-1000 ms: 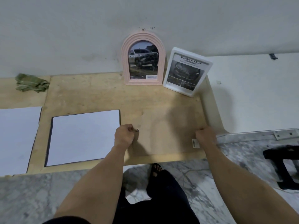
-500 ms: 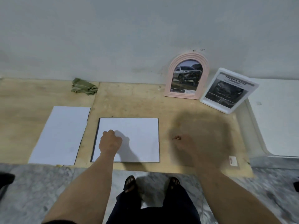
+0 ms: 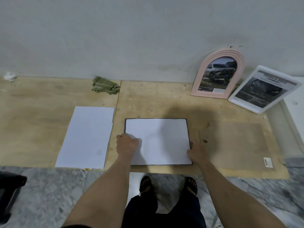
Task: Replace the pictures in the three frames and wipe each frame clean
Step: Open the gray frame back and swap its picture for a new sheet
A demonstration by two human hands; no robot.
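A flat black-edged frame (image 3: pixel 158 137) lies on the plywood board (image 3: pixel 230 142), its top covered by a white sheet. My left hand (image 3: pixel 127 143) is curled over its left edge and my right hand (image 3: pixel 196 152) is curled on its lower right edge. Against the wall at the right leans a pink arched frame (image 3: pixel 199 76) with a car picture. Beside it leans a white rectangular frame (image 3: pixel 243 104) with a dark car print. A folded green cloth (image 3: pixel 105 86) lies by the wall, apart from both hands.
A loose white sheet (image 3: pixel 87 135) lies left of the black frame. A small barcode sticker (image 3: pixel 267 162) is on the board's right corner. A black object (image 3: pixel 9 191) stands on the marble floor at the lower left. My sandalled feet (image 3: pixel 146 183) are at the board's front edge.
My view has swung left, so the leaning frames now sit at the right. Both hands moved from bare plywood onto the black-edged frame, left hand to its left edge, right hand to its right edge.
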